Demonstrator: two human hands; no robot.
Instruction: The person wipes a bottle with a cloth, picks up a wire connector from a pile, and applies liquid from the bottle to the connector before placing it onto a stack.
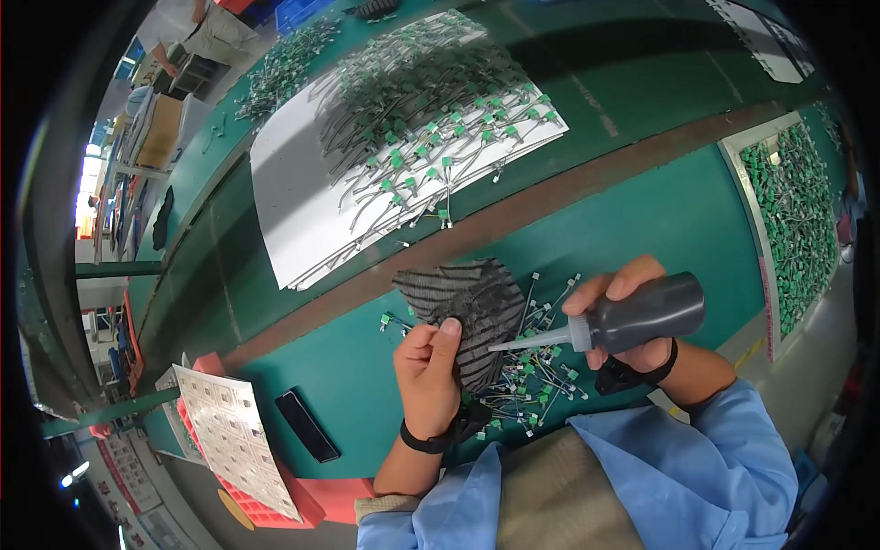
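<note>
A dark striped cloth (472, 307) is pinched at its left side between the thumb and fingers of my left hand (431, 371). In my right hand (619, 312) lies a dark squeeze bottle (651, 316), tilted nearly flat, its pale pointed nozzle aimed left. The nozzle's tip is at the cloth's lower right part; whether it touches cannot be made out. Under and beside the cloth, on the green table (367, 357), lies a loose heap of small green connectors with short wires (536, 390), partly covered by the cloth and my hands.
Beyond a brown strip, white sheets (293, 183) carry many wired green connectors (422, 92). A tray (761, 229) full of green parts stands at right. To the left are a black phone (307, 424), a printed sheet (234, 431) and red bins (321, 500). Another person (206, 32) is far left.
</note>
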